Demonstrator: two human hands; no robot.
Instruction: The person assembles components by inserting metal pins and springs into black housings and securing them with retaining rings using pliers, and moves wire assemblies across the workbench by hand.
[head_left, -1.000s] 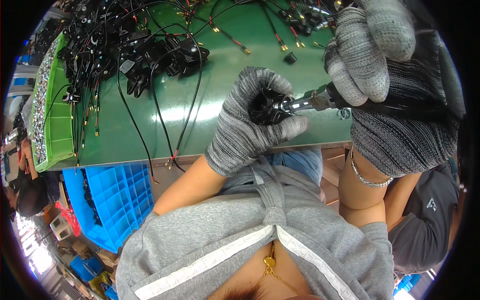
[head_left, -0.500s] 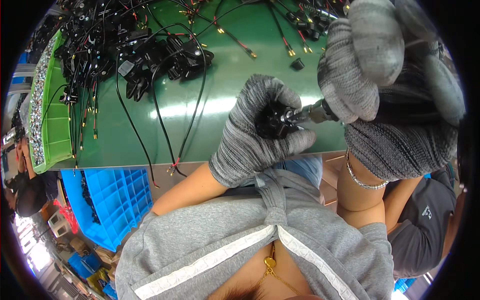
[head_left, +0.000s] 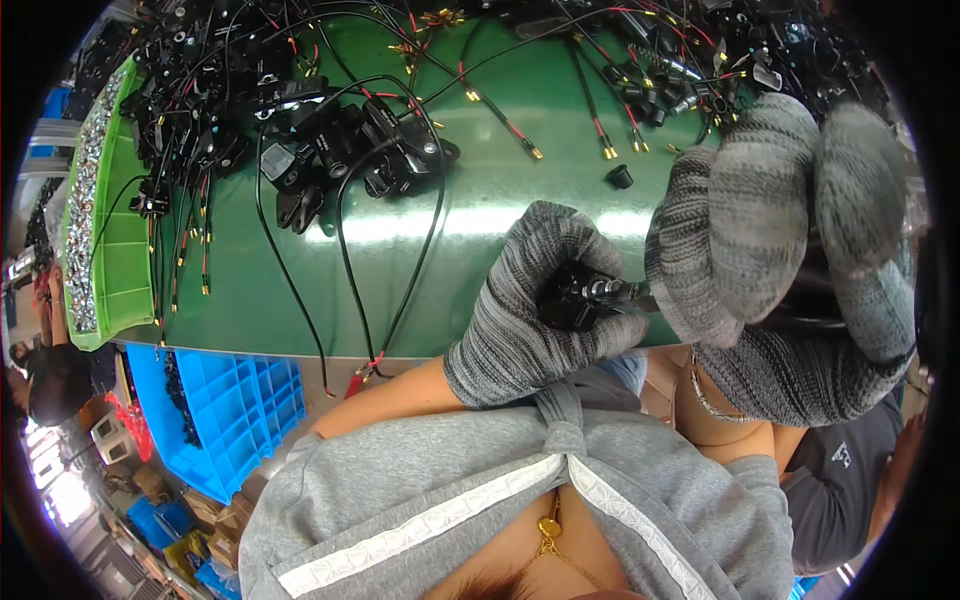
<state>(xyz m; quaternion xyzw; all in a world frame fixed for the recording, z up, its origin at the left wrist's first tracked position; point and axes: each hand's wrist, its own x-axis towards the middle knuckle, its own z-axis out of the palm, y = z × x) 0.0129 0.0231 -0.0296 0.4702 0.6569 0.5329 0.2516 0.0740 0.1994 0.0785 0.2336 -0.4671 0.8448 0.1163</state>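
Note:
My left hand [head_left: 520, 325], in a grey striped knit glove, is closed around a small black part [head_left: 568, 305] near the table's front edge. Some of that part is hidden by the fingers. In my right hand [head_left: 760, 230], gloved alike, sits a dark power screwdriver [head_left: 634, 294]; its body is mostly covered by the palm and fingers. The metal front end points left and meets the black part at a metal fitting. Whether a screw sits there is hidden. A small black rubber cap [head_left: 620, 177] lies beyond the hands on the green table [head_left: 480, 260].
Black lever-like assemblies [head_left: 350, 150] with cables pile up at the back left. Red and black wires with gold ends [head_left: 535, 152] spread along the far side. A green bin [head_left: 122, 270] of small metal pieces stands left; a blue crate [head_left: 225, 400] is below. Another person [head_left: 845, 480] sits at right.
The view has shifted, so the table sits lower and further right. My right hand and the screwdriver are nearer the left hand, with less of the metal shank showing. Both grips persist.

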